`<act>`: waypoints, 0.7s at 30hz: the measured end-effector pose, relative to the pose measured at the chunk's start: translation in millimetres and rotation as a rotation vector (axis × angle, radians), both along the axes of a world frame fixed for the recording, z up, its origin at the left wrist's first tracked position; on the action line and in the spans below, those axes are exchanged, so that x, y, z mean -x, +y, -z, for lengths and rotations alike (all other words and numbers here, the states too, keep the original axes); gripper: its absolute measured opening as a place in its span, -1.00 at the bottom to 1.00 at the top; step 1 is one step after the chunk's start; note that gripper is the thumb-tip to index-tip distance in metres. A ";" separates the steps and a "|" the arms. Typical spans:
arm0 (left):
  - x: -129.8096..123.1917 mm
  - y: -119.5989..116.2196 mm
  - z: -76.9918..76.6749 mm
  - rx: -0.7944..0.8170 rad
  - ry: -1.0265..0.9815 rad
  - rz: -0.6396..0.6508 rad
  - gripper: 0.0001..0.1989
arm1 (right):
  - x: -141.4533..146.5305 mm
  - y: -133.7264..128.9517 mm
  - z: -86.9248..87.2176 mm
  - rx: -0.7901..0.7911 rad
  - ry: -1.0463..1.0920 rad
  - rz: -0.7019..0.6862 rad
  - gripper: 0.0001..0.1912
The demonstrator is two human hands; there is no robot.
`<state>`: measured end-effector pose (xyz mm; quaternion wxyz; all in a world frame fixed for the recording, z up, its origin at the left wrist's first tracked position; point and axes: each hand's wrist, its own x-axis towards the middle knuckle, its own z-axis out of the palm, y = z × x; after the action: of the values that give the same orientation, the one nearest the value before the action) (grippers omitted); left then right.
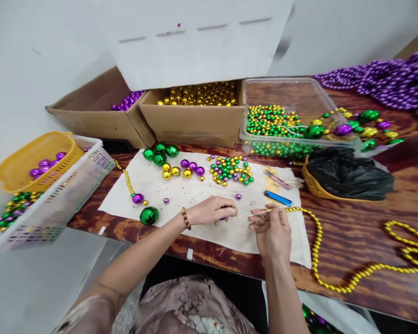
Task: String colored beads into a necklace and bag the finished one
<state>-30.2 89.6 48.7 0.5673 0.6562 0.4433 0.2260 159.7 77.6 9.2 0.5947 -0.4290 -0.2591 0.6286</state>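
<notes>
My left hand (211,210), a beaded bracelet on its wrist, hovers over the white cloth (198,227) with its fingers curled round small beads; bits of purple and gold show under the fingertips. My right hand (273,232) pinches a thin pale string at the end of a gold bead strand (316,227). That strand runs off to the right across the table. Between and beyond the hands lies a loose small purple bead (238,196). A blue cutter-like tool (277,198) and pink-handled snips (277,179) rest just past my right hand.
Bead piles (230,170) and large green balls (159,155) lie on the cloth, with a big green ball (149,215) at left. Behind stand cardboard boxes (191,123) and a clear bin (245,125). A white basket (73,195) is left; a black-bag-lined basket (313,181) is right.
</notes>
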 end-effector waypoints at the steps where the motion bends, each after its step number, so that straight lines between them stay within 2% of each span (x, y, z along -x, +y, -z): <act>1: 2.3 1.5 -0.6 0.013 -0.015 0.004 -0.73 | -0.6 0.2 -0.8 0.004 0.014 -0.047 -0.54; 4: 5.8 3.8 -2.4 0.042 -0.015 0.007 -0.72 | 3.2 -4.1 0.6 -0.008 0.007 -0.171 -0.61; 7: 7.4 3.0 -1.7 0.007 0.035 0.025 -0.73 | 7.9 -11.8 4.4 -0.022 -0.116 -0.190 -0.60; 11: 13.2 -0.3 3.6 -0.242 0.277 0.088 -0.78 | -3.9 -20.1 5.8 -0.041 -0.212 -0.236 -0.59; 13: 18.4 -3.2 6.3 -0.355 0.436 0.088 -0.80 | -20.3 -22.6 5.2 -0.059 -0.193 -0.196 -0.60; 15: 24.9 -7.5 8.4 -0.398 0.539 0.078 -0.81 | -40.6 -24.7 4.2 -0.062 -0.180 -0.134 -0.63; 21: 49.3 -23.9 11.6 -0.463 0.700 0.029 -0.77 | -94.5 -31.7 -5.0 -0.103 -0.316 0.055 -0.61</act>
<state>-79.5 65.7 37.1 0.2230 0.8098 0.5375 0.0750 254.2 45.8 14.2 0.5850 -0.4982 -0.3694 0.5226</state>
